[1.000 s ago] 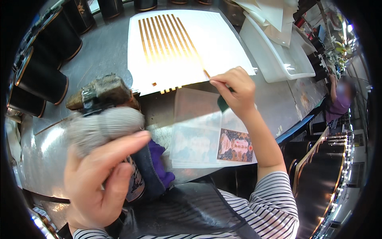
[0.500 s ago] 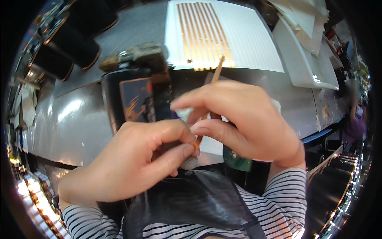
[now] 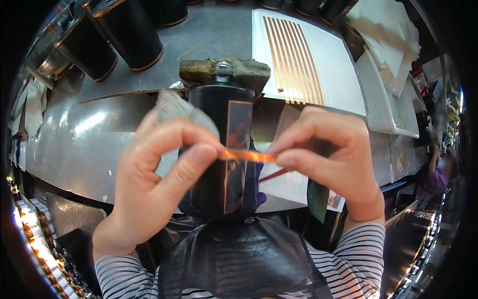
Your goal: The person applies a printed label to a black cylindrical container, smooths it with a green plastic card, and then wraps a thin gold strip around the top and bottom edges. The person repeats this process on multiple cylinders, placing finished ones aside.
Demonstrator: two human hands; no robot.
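A short shiny copper-gold strip [image 3: 246,156] is stretched level between my two hands. My left hand [image 3: 154,184] pinches one end between thumb and forefinger, and a grey cloth [image 3: 185,110] sits behind its fingers. The other end is pinched by my right hand [image 3: 333,164]. Just behind the strip, a black cylindrical canister [image 3: 209,184] lies on a holder with a worn wooden block [image 3: 224,70] at its far end. A gold-outlined panel with a gold pattern [image 3: 239,129] runs along the canister. Below my right hand hangs a dark green flat piece [image 3: 316,199]; what holds it is hidden.
A white sheet [image 3: 343,74] bearing several gold strips [image 3: 294,60] lies at the back right, beside a white tray [image 3: 393,109] with papers. Several black canisters [image 3: 127,35] stand back left on the metal table [image 3: 79,144]. Another person [image 3: 437,177] is at the far right.
My hands have moved apart, with the strip now drawn level between them. The cloth has come up behind my left hand. The view has shifted, showing more of the canister.
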